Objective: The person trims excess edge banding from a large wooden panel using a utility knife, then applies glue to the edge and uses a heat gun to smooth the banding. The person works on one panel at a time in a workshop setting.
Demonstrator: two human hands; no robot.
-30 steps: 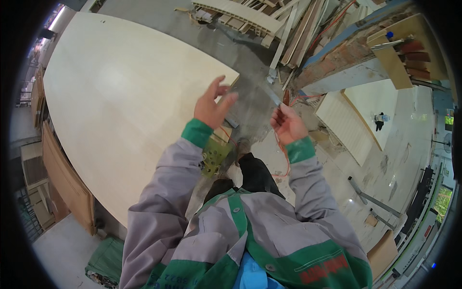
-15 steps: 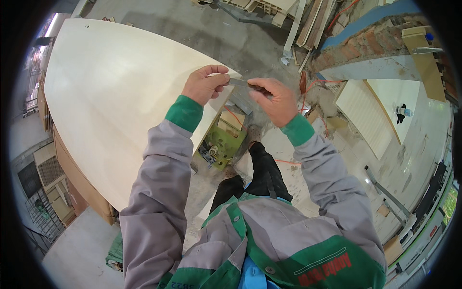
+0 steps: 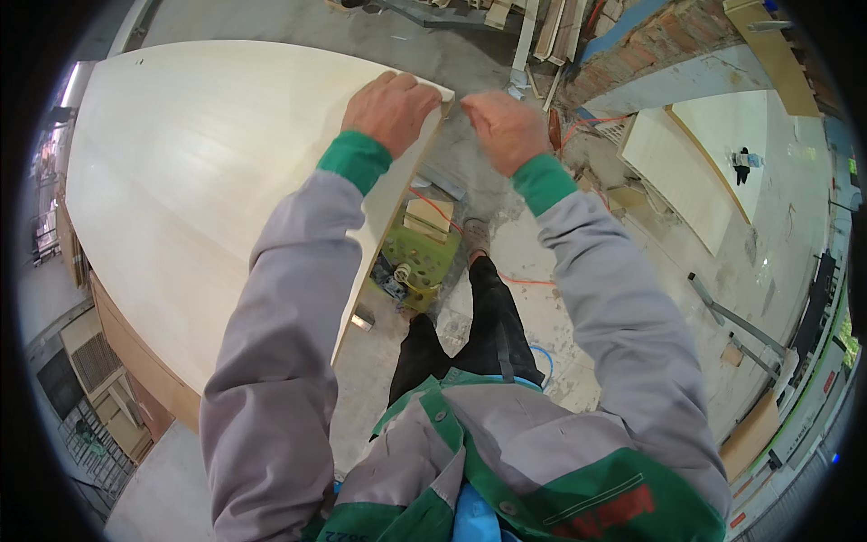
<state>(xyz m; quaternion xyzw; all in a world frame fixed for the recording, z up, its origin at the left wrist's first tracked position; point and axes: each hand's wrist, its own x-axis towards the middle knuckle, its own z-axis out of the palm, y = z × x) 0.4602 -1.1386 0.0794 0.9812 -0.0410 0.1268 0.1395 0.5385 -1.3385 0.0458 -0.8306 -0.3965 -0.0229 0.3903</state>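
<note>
A large, pale cream panel (image 3: 208, 172) lies flat on my left, with its far right corner at my hands. My left hand (image 3: 390, 110) is closed at that corner, fingers curled down against the panel's far edge. Whatever its fingers hold is hidden beneath them. Just right of the corner, apart from the panel, my right hand (image 3: 508, 131) is closed with thumb and fingers pressed together. What it holds, if anything, cannot be made out. The thin grey strip seen earlier between my hands does not show.
Below the panel's right edge stands a green plastic stool (image 3: 420, 257) with wood offcuts and small parts on it. An orange cord (image 3: 519, 280) runs over the floor near my feet. Far right are broken brickwork (image 3: 650, 54), wood strips (image 3: 560, 32) and another pale panel (image 3: 677, 172).
Both hands have moved away from me, toward the panel's far corner. My left hand has come down at the edge. The thin grey strip between my hands has gone from sight.
</note>
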